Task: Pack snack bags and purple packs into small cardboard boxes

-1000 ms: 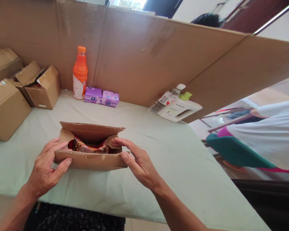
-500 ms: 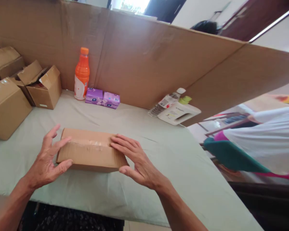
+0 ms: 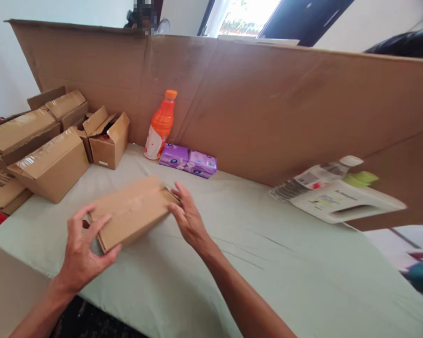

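A closed cardboard box (image 3: 132, 211), taped along its top, is between my two hands over the cloth-covered table. My left hand (image 3: 81, 249) grips its near left end, thumb on the front side and fingers over the top edge. At the opposite end, my right hand (image 3: 186, 216) holds the box by its short side, where a flap edge stands slightly loose. The box sits at a slant, its right end farther from me. Whether its underside touches the cloth I cannot tell.
Several cardboard boxes (image 3: 56, 164) are grouped at the left, one small box (image 3: 105, 152) with raised flaps. Along the cardboard wall (image 3: 254, 108) stand an orange bottle (image 3: 162, 122), purple packs (image 3: 188, 160), a clear plastic bottle (image 3: 310, 180) and a white jug (image 3: 338, 199). Pale green cloth (image 3: 239, 263) covers the table.
The box has turned, its right end swinging away from me. My left hand has closed on its end, and my right hand has moved from its top to its end. The view has swung left.
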Available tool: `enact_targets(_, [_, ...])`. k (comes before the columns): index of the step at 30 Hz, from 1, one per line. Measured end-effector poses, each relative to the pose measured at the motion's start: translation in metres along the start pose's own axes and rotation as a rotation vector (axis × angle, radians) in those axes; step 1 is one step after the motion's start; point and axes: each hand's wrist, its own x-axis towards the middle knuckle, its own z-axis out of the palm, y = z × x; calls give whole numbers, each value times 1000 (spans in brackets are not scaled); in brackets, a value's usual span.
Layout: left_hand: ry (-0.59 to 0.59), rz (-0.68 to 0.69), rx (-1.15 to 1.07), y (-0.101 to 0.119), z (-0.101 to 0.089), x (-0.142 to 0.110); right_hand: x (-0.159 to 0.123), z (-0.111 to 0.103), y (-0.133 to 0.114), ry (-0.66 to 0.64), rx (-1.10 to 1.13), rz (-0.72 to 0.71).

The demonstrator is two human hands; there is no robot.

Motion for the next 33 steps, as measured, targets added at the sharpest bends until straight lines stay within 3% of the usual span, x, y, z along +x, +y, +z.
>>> enact_targets(4, [228,-134,239,-38,-8,10,52,86,-2,-52,43,30])
enact_targets(6, [299,-184,324,-62,-3,25,52,117,-2,-104,-7,44])
enact_targets(9, [341,-276,355,-90,10,47,31,141,5,-164,-72,30])
enact_targets(14, [374,-337,299,-102,29,58,8,145,14,-210,-154,-13])
enact_targets(18, [374,-372,212,-90,43,25,12,143,11,-238,-197,-28])
enact_targets(22, [152,-360,172,-72,59,-28,17,141,-1,-287,-251,-39])
enact_targets(25, [-2,-294,139,-66,60,-50,19,139,-16,-327,-302,-69])
enact_targets(29, [-52,-228,105,-72,49,-39,4,136,-34,-374,-385,-184])
enact_targets(33, [-122,-113,106,-75,58,-15,-48,130,-53,-456,-521,-486])
